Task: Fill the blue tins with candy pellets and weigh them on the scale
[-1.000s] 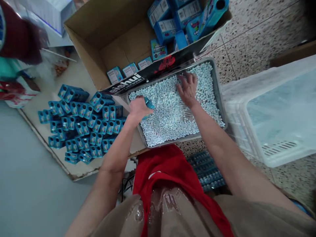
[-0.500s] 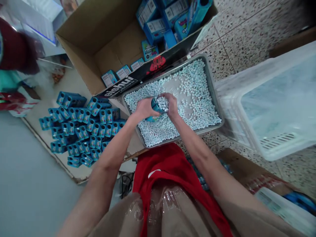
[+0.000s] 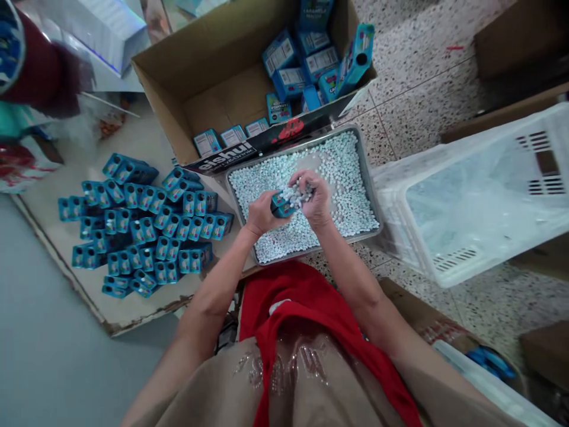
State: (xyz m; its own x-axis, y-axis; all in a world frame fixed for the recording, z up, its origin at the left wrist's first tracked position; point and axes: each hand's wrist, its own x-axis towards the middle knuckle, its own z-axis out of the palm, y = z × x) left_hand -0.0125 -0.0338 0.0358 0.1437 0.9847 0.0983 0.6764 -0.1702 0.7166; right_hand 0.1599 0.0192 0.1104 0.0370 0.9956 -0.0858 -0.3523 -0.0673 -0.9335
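1. Cloth (image 3: 293,290), one red piece on the person's front, lies nearest.
2. Left hand (image 3: 261,212) has its grip closed around a blue box (image 3: 281,207) above the tray; whether one box or two, I cannot tell.
3. Right hand (image 3: 319,198) curls around uncounted pale pellets (image 3: 297,194) at the box's end. A second ago it lay spread in the tray; now a handful is up at the box, one portion gathered. How much is inside is hidden.
4. One tray (image 3: 368,178) holds a pellet layer too numerous to count, with a bare patch beyond the right hand.
5. One white crate (image 3: 402,237) stands right of the tray; the table (image 3: 151,133), left, carries over thirty standing boxes (image 3: 171,224), overlapping.
6. One cardboard carton (image 3: 186,65), beyond the tray, holds three boxes in a row and at least seven heaped.
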